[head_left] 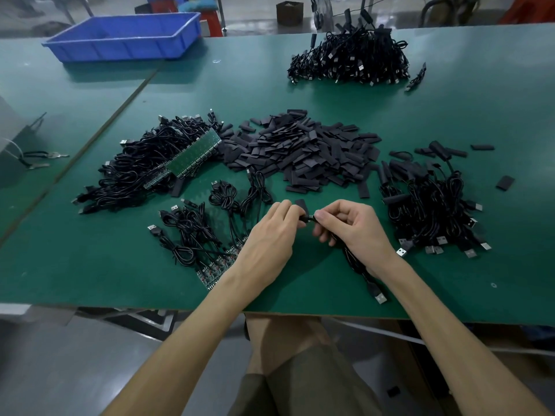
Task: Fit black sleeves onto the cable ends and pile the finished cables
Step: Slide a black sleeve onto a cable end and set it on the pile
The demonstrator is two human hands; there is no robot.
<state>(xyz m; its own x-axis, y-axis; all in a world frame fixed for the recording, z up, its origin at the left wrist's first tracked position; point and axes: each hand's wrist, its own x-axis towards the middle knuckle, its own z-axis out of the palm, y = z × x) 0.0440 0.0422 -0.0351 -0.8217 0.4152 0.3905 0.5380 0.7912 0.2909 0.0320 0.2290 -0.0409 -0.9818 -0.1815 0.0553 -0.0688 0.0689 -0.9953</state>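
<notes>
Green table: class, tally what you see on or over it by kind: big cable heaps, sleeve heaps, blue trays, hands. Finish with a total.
Big cable heaps: 3
Sleeve heap: 1
Blue tray: 1
Hands: 2
Total: 7

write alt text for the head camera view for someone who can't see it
A left hand pinches a black sleeve at the end of a cable gripped by the right hand, over a green table. A heap of loose sleeves lies behind, with cable piles on both sides and a blue bin far left.
</notes>
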